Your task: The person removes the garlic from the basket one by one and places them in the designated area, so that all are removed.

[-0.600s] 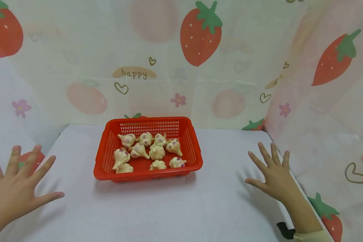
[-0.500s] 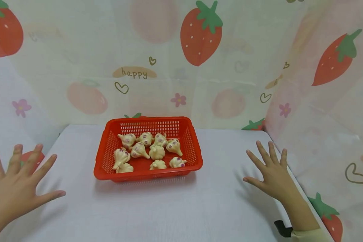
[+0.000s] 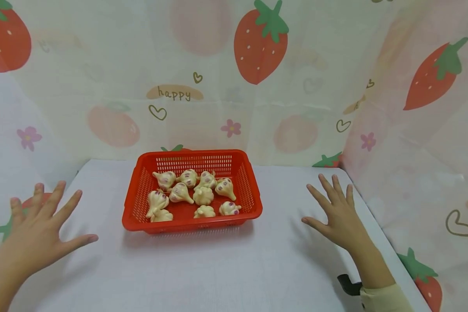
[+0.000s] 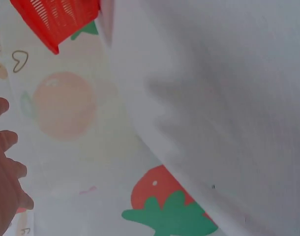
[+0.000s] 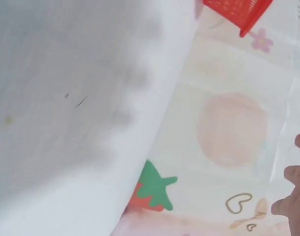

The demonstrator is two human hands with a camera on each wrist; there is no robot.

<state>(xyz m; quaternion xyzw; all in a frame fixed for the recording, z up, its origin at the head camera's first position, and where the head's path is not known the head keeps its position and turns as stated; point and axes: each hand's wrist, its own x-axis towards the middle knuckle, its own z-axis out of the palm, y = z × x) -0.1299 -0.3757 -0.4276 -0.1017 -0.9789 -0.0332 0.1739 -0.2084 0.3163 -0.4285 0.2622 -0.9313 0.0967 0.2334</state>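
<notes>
A red plastic basket with slotted walls stands on the white table, and several garlic bulbs lie loose inside it. To its left my left hand hovers over the table with fingers spread, holding nothing. On the other side my right hand is likewise spread above the surface, apart from the basket. Both wrist views catch only a corner of the basket and some fingertips at the frame's side. Shadows of the hands fall on the white cloth.
White cloth covers the table. A curtain printed with strawberries, hearts and flowers rises behind it and along both sides. A small black curved object sits beside the right sleeve.
Both hands have moved inward toward the basket, the left one rightward and the right one leftward, fingers still spread. The basket and garlic bulbs keep their places on the table.
</notes>
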